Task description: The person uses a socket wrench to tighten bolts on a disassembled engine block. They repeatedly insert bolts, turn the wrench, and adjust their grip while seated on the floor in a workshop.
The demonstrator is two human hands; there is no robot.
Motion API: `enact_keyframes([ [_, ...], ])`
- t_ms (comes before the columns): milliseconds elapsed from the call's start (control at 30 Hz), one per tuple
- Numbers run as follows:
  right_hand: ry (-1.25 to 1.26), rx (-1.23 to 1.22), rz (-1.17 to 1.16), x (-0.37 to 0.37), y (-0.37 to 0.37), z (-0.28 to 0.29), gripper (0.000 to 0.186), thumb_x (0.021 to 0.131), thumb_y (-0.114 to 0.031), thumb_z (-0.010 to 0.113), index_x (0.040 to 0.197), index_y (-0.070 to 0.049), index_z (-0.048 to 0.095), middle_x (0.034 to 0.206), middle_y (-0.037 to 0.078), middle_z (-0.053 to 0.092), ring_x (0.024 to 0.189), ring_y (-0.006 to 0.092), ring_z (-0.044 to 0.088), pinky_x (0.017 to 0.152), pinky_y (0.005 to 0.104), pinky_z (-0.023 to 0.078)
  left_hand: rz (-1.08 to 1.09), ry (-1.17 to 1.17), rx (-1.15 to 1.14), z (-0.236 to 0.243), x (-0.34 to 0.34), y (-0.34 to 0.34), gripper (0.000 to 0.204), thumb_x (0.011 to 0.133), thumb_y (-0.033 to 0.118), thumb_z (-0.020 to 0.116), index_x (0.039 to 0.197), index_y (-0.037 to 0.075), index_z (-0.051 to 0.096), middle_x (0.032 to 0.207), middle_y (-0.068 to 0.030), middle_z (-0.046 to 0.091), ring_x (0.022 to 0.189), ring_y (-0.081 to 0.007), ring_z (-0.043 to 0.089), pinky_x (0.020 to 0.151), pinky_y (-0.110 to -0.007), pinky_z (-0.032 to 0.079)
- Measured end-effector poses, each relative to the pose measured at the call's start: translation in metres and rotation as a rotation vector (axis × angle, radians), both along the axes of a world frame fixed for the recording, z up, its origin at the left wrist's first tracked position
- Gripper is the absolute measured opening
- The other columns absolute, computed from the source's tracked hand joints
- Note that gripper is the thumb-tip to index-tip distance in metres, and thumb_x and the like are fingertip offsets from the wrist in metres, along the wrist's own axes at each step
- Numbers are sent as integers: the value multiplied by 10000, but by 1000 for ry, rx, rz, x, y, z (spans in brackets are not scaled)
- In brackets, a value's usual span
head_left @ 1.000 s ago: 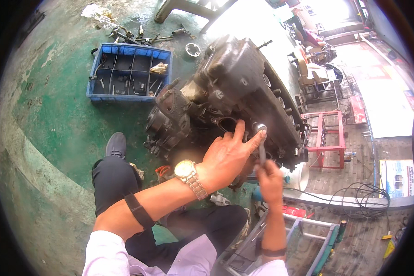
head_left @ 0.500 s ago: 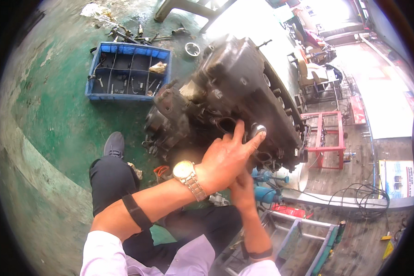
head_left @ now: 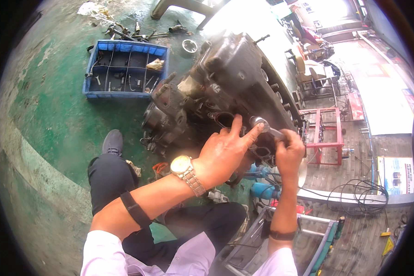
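A dark, greasy engine (head_left: 244, 76) stands in front of me. A ratchet wrench (head_left: 276, 133) has its round shiny head against the engine's near side. My right hand (head_left: 290, 149) is closed around the end of its handle. My left hand (head_left: 223, 154), with a watch on the wrist, lies across the near side; its thumb presses on the wrench head. The left index finger stretches out apart from the thumb, beside a round port (head_left: 224, 119). The other left fingers are partly hidden. Whatever the wrench sits on is hidden beneath its head.
A blue divided tray (head_left: 117, 95) with small parts is on the green floor at left. Beyond it lie loose metal parts (head_left: 124, 33) and a ring (head_left: 189, 46). A red frame (head_left: 339, 133), coiled black cable (head_left: 361, 198) and a metal frame (head_left: 324, 246) are at right.
My right hand has moved up and right from beneath the left hand to the wrench handle, which now shows. My left hand keeps its thumb at the wrench head.
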State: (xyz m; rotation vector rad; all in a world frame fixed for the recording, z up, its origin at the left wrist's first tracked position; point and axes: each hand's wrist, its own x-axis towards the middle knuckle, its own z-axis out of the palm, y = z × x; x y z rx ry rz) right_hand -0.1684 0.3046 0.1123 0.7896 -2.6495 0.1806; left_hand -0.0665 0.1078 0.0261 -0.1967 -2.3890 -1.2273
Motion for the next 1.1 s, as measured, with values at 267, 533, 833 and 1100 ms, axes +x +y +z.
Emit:
enact_keyframes([
  [267, -1189, -1082, -206, 100, -62, -74, 395, 987, -127, 672, 1322, 35, 540, 1244, 50, 609, 1097, 139, 585, 935, 281, 481, -24, 32, 8, -3, -5, -5, 796, 765, 69, 688, 1518, 190, 459, 1347, -314, 499, 826, -335, 680, 684, -395, 589],
  [533, -824, -1273, -289, 71, -58, -51, 107, 997, -156, 662, 950, -71, 615, 696, -36, 543, 548, 53, 448, 501, 214, 354, -25, 106, 47, -4, -6, -6, 766, 793, 29, 642, 1521, 160, 442, 1371, -335, 478, 872, -355, 684, 758, -428, 585],
  [833, -604, -1348, -104, 87, -11, -41, 135, 970, -117, 694, 927, -65, 578, 734, -12, 578, 566, 49, 457, 507, 209, 366, 125, 100, 341, -8, -17, -10, 292, 890, -15, 605, 1181, -29, 589, 1054, -249, 651, 896, -458, 647, 742, -474, 552],
  [1100, -750, -1183, -255, 122, 13, -71, 121, 946, -92, 732, 971, -39, 626, 817, -52, 608, 689, 17, 497, 618, 181, 385, 155, 111, 317, -4, -50, -2, 121, 842, 18, 702, 952, 0, 653, 869, -203, 664, 786, -401, 650, 676, -433, 524],
])
